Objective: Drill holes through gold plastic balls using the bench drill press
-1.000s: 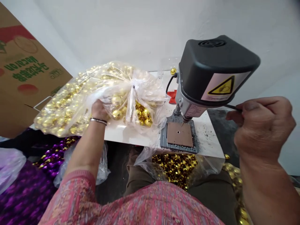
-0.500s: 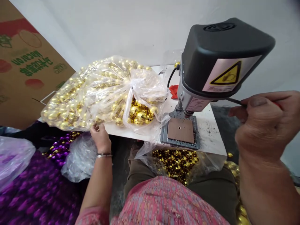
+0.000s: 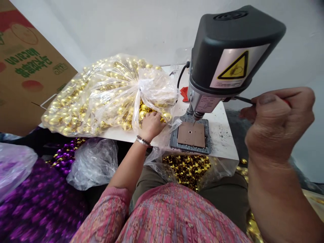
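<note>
A big clear plastic bag (image 3: 101, 98) full of shiny gold balls lies on the white table (image 3: 222, 135), with a torn opening at its front right. My left hand (image 3: 153, 125) reaches into that opening, onto the gold balls; its fingertips are hidden among them. To the right stands a black and grey drill press (image 3: 233, 57), its thin bit above a brown square plate (image 3: 191, 134) that has a small hole. My right hand (image 3: 278, 118) is closed around the press's lever (image 3: 245, 99), right of the machine head.
More gold balls (image 3: 188, 170) lie in an open plastic bag at my lap. Purple balls in bags (image 3: 37, 202) fill the lower left, beside a crumpled clear bag (image 3: 93, 163). A cardboard box (image 3: 32, 74) leans at the left. Dark shavings dot the table.
My left hand has moved right, from the big bag's front lower edge to its opening with the gold balls. My right hand keeps hold of the lever. The whole view has shifted slightly.
</note>
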The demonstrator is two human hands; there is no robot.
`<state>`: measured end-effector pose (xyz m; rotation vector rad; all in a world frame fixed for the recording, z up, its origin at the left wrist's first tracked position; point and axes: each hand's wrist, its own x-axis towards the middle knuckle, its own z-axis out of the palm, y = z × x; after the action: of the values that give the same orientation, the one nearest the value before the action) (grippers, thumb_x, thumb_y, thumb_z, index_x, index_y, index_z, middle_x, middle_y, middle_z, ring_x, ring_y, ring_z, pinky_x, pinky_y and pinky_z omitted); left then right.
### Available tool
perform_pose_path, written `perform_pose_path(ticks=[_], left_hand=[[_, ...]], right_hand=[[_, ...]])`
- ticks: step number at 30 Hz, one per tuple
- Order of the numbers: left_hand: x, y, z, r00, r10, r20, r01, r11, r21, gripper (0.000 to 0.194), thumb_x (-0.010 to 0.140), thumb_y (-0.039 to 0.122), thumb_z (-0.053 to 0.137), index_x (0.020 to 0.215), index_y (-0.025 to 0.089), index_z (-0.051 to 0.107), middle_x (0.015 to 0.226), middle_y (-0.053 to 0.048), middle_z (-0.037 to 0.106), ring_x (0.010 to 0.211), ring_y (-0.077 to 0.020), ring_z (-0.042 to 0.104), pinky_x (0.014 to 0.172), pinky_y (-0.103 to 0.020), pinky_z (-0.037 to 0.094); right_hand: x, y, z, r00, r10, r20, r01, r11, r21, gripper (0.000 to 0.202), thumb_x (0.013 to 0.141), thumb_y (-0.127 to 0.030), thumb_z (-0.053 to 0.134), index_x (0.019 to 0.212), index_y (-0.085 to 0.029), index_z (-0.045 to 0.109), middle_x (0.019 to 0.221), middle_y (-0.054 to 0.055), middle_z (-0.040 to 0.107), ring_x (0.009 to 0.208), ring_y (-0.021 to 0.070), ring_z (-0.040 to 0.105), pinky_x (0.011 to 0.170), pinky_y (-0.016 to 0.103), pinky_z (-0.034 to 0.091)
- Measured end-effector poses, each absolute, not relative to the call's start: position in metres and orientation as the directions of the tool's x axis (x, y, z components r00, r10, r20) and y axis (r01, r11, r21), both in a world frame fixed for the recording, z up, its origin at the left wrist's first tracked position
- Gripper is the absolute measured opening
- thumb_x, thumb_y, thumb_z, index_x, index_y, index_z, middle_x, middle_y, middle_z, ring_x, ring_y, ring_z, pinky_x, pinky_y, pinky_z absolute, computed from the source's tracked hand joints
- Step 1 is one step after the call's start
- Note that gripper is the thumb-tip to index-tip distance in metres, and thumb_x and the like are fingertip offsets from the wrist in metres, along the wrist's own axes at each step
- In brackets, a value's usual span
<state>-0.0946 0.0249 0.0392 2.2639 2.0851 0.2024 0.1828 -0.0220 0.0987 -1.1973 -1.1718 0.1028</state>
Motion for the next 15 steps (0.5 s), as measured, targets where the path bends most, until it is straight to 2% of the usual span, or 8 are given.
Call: perform_pose_path(ticks=[4, 7, 12, 15], left_hand=[[-0.079, 0.046, 0.046, 0.155, 0.977, -0.144, 0.988, -0.151, 0.041, 0.041, 0.108, 0.026, 0.053, 0.142, 0.014, 0.073, 0.144, -0.023, 0.075, 0.135, -0.0379, 0.070, 0.116, -0.051, 0.054], [-0.070, 0.059, 0.041, 0.240, 0.943, -0.229, 0.970, -0.244, 0.009, 0.045, 0.103, 0.020, 0.055, 0.145, 0.015, 0.071, 0.143, -0.022, 0.076, 0.137, -0.0362, 0.070, 0.118, -0.050, 0.050], [-0.062, 0.053, 0.034, 0.214, 0.960, -0.182, 0.976, -0.218, -0.002, 0.052, 0.100, 0.032, 0.063, 0.149, 0.014, 0.067, 0.142, -0.023, 0.075, 0.141, -0.0439, 0.064, 0.117, -0.058, 0.051], [-0.066, 0.029, 0.035, 0.154, 0.986, -0.064, 0.988, -0.153, 0.022, 0.054, 0.092, 0.026, 0.072, 0.144, 0.011, 0.070, 0.132, -0.023, 0.077, 0.133, -0.0424, 0.068, 0.116, -0.055, 0.052]], right_hand=[[0.183, -0.023, 0.099, 0.464, 0.625, 0.627, 0.491, 0.408, -0.770, 0.035, 0.091, -0.055, 0.059, 0.091, -0.019, 0.059, 0.075, -0.004, 0.061, 0.066, 0.0086, 0.058, 0.068, 0.029, 0.043], [0.182, -0.023, 0.099, 0.455, 0.627, 0.633, 0.500, 0.409, -0.764, 0.040, 0.092, -0.059, 0.058, 0.090, -0.020, 0.059, 0.079, -0.004, 0.062, 0.068, 0.0080, 0.057, 0.068, 0.028, 0.043], [0.183, -0.022, 0.099, 0.438, 0.623, 0.648, 0.518, 0.414, -0.748, 0.041, 0.095, -0.060, 0.055, 0.093, -0.019, 0.059, 0.081, -0.004, 0.064, 0.066, 0.0074, 0.056, 0.066, 0.027, 0.043], [0.185, -0.022, 0.099, 0.400, 0.647, 0.649, 0.561, 0.387, -0.732, 0.044, 0.098, -0.063, 0.052, 0.095, -0.019, 0.056, 0.081, -0.004, 0.062, 0.064, 0.0075, 0.055, 0.065, 0.027, 0.042]])
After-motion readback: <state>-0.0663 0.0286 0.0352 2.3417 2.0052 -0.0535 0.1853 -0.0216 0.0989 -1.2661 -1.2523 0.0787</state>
